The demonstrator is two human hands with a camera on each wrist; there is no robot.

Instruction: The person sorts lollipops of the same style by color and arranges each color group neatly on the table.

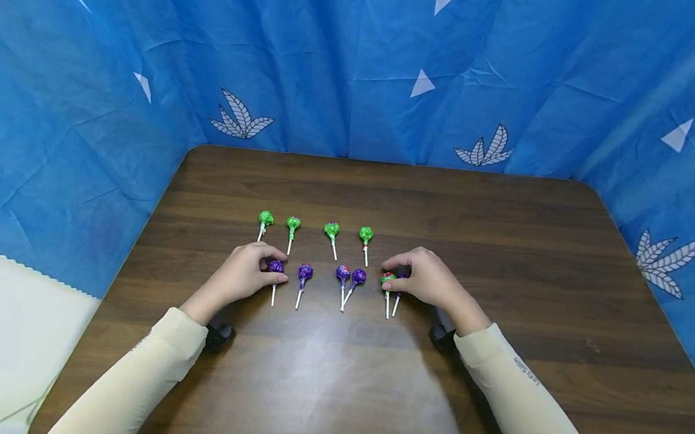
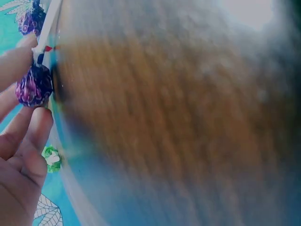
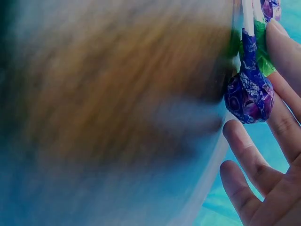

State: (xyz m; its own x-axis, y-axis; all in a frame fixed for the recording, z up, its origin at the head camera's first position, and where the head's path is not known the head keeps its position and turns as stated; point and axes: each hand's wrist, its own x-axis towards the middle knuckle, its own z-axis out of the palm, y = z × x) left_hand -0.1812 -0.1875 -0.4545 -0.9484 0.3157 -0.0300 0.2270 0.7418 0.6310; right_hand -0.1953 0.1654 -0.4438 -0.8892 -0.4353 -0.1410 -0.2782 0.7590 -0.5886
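A purple-wrapped lollipop (image 1: 276,266) lies at the left of the front row. My left hand (image 1: 246,273) holds its head between thumb and fingers, as the left wrist view also shows around the purple head (image 2: 35,88). On the right, my right hand (image 1: 431,279) pinches a green-wrapped lollipop (image 1: 387,280) by its head. Close beside that one is another purple lollipop (image 3: 249,96), partly hidden by the hand in the head view. White sticks point toward the person.
Between the hands lie a single purple lollipop (image 1: 304,273) and a purple pair (image 1: 343,273) with sticks crossing. Several green lollipops, including one on the right (image 1: 366,234), form a row behind. The brown wooden table (image 1: 509,217) meets a blue curtain (image 1: 361,60).
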